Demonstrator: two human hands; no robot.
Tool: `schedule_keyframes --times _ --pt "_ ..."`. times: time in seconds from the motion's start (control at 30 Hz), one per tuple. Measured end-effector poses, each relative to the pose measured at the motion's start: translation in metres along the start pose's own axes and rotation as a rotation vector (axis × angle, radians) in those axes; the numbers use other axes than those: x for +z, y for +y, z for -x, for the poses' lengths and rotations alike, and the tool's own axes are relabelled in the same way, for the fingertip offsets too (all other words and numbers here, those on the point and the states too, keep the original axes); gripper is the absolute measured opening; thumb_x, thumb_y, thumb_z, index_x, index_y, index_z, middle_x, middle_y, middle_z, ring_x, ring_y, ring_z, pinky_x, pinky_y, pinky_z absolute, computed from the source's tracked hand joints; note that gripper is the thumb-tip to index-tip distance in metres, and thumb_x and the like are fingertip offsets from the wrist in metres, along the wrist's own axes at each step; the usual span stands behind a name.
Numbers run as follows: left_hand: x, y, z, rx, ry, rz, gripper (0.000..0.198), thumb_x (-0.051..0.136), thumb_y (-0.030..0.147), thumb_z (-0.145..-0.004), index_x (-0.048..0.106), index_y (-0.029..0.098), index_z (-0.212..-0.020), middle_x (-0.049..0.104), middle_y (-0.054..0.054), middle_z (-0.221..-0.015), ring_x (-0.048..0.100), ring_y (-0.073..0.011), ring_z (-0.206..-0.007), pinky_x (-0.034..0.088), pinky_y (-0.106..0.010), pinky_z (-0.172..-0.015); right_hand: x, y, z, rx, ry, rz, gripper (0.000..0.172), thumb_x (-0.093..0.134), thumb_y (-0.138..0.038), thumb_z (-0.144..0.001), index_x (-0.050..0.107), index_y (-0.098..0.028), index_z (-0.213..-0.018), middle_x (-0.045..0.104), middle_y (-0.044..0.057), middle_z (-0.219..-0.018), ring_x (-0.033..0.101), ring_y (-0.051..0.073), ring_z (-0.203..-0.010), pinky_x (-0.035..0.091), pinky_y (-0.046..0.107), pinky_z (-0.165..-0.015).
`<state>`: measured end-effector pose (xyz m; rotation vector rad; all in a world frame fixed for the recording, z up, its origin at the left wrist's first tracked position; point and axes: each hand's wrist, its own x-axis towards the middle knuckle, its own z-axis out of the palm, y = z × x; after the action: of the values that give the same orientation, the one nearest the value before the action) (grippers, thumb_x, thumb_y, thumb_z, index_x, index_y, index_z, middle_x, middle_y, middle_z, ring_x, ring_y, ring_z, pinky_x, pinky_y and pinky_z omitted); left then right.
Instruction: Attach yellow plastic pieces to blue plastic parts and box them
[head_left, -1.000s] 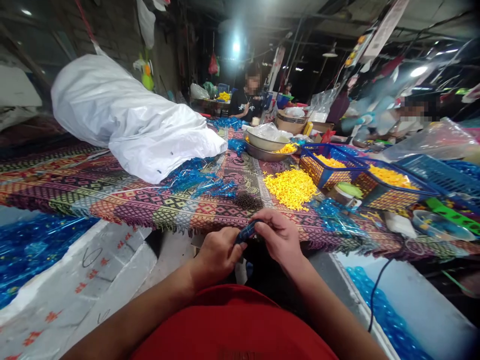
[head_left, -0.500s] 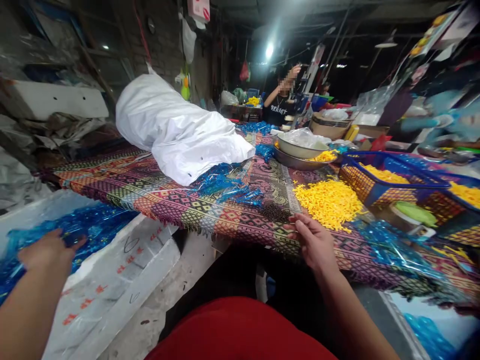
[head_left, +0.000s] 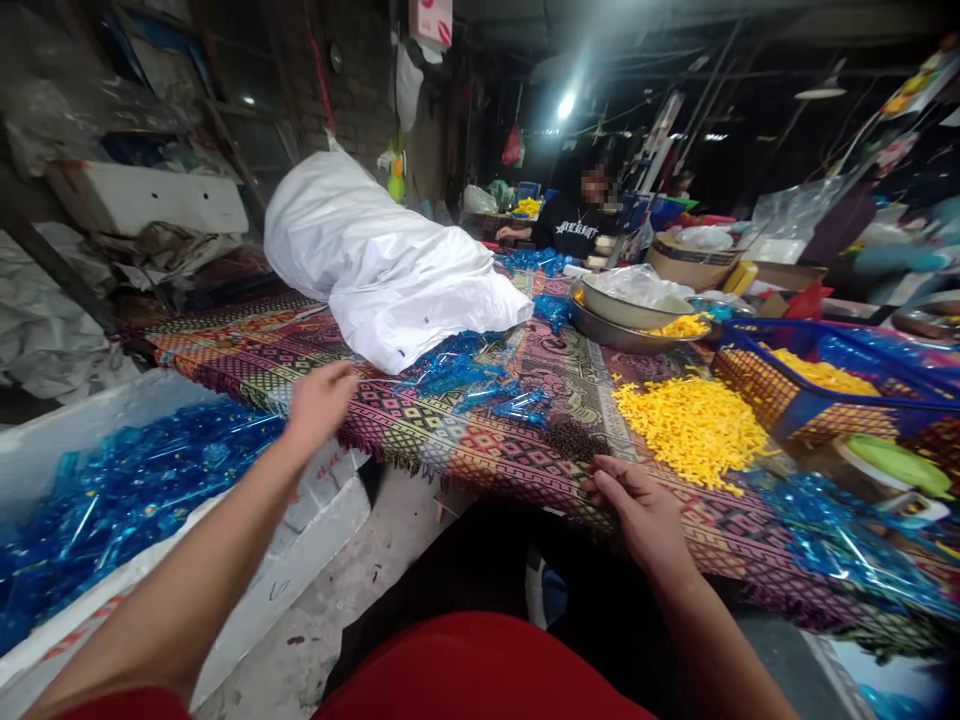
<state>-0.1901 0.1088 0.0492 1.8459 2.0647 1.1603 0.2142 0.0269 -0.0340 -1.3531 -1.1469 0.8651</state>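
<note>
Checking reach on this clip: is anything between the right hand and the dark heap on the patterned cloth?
Nothing visible: the right hand lies just short of the dark heap, with only the patterned cloth between them.

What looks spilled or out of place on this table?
Loose yellow plastic pieces lie heaped straight on the patterned cloth, outside the blue basket and the metal bowl that hold more of them. They look spilled, though the heap may be deliberate.
</note>
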Motion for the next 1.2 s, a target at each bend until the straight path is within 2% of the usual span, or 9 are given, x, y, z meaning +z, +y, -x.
schedule_keyframes --times 0.1,0.23,0.4,0.63,0.77,0.87,1.03,1.1,1.2 --pt "0.055 0.033 -0.011 0.331 -0.242 -0.259 0.031 0.04 0.024 -0.084 0.06 0.016 -0.107 0.062 -0.008 -0.111 0.055 -0.0184 -0.104 0.039 -0.03 -0.093 -0.001 -0.002 0.002 -0.032 -0.028 0.092 0.039 0.065 -0.041 -0.071 0.063 -0.015 -0.099 0.068 0.006 -0.074 0.061 0.017 -0.064 0.051 0.033 -0.064" --pt "0.099 0.048 -0.018 0.398 -0.306 -0.367 0.022 0.045 0.018 -0.081 0.061 0.012 -0.094 0.062 -0.014 -0.099 0.054 -0.0245 -0.099 0.04 -0.037 -0.088 -0.002 -0.006 0.003 -0.05 -0.023 0.124 0.038 0.066 -0.043 -0.07 0.064 -0.015 -0.096 0.068 0.006 -0.071 0.062 0.019 -0.064 0.052 0.035 -0.065" --pt "0.11 0.05 -0.01 0.492 -0.345 -0.408 0.022 0.039 0.009 -0.08 0.059 0.011 -0.09 0.059 -0.016 -0.094 0.052 -0.0246 -0.097 0.039 -0.039 -0.086 -0.004 -0.005 0.003 -0.052 -0.038 0.15 0.035 0.065 -0.043 -0.071 0.065 -0.017 -0.095 0.068 0.006 -0.074 0.062 0.02 -0.066 0.052 0.035 -0.067" --pt "0.104 0.064 0.021 0.656 -0.469 -0.307 0.019 0.046 0.022 -0.082 0.061 0.018 -0.092 0.06 -0.007 -0.089 0.055 -0.0194 -0.09 0.043 -0.031 -0.08 -0.004 -0.005 0.003 -0.048 -0.04 0.2 0.032 0.063 -0.043 -0.073 0.066 -0.019 -0.094 0.068 0.005 -0.075 0.062 0.019 -0.067 0.051 0.033 -0.066" --pt "0.109 0.069 0.001 0.432 -0.396 -0.303 0.028 0.039 0.034 -0.087 0.062 0.02 -0.096 0.063 -0.006 -0.095 0.058 -0.0177 -0.094 0.042 -0.028 -0.083 -0.005 -0.005 0.002 -0.037 -0.05 0.2 0.032 0.063 -0.043 -0.073 0.066 -0.019 -0.094 0.068 0.005 -0.075 0.06 0.019 -0.065 0.05 0.033 -0.065" --pt "0.123 0.073 -0.028 0.266 -0.324 -0.363 0.036 0.033 0.032 -0.088 0.062 0.013 -0.098 0.063 -0.015 -0.1 0.058 -0.0247 -0.098 0.042 -0.036 -0.085 -0.005 -0.004 0.001 -0.043 -0.051 0.205 0.029 0.062 -0.041 -0.074 0.066 -0.019 -0.093 0.067 0.004 -0.074 0.06 0.018 -0.065 0.049 0.032 -0.065" --pt "0.151 0.08 -0.055 0.136 -0.345 -0.378 0.032 0.048 0.028 -0.078 0.061 0.008 -0.101 0.064 -0.02 -0.1 0.061 -0.0302 -0.094 0.045 -0.037 -0.077 0.001 -0.009 0.003 -0.031 -0.047 0.041 0.023 0.065 -0.035 -0.074 0.066 -0.019 -0.091 0.066 0.003 -0.071 0.059 0.015 -0.061 0.047 0.031 -0.062" --pt "0.154 0.081 -0.058 0.104 -0.351 -0.369 0.032 0.05 0.024 -0.075 0.061 0.008 -0.101 0.064 -0.021 -0.1 0.061 -0.0311 -0.094 0.046 -0.037 -0.076 -0.002 -0.014 0.002 -0.022 0.014 -0.133 0.023 0.066 -0.034 -0.072 0.066 -0.019 -0.089 0.066 0.003 -0.072 0.06 0.015 -0.059 0.047 0.03 -0.056" --pt "0.149 0.075 -0.063 0.072 -0.35 -0.346 0.03 0.053 0.023 -0.071 0.064 0.009 -0.096 0.064 -0.021 -0.101 0.06 -0.0323 -0.096 0.046 -0.038 -0.077 -0.025 -0.021 -0.003 -0.084 0.218 -0.249 0.025 0.068 -0.034 -0.069 0.065 -0.018 -0.089 0.065 0.004 -0.077 0.061 0.015 -0.057 0.045 0.028 -0.051"
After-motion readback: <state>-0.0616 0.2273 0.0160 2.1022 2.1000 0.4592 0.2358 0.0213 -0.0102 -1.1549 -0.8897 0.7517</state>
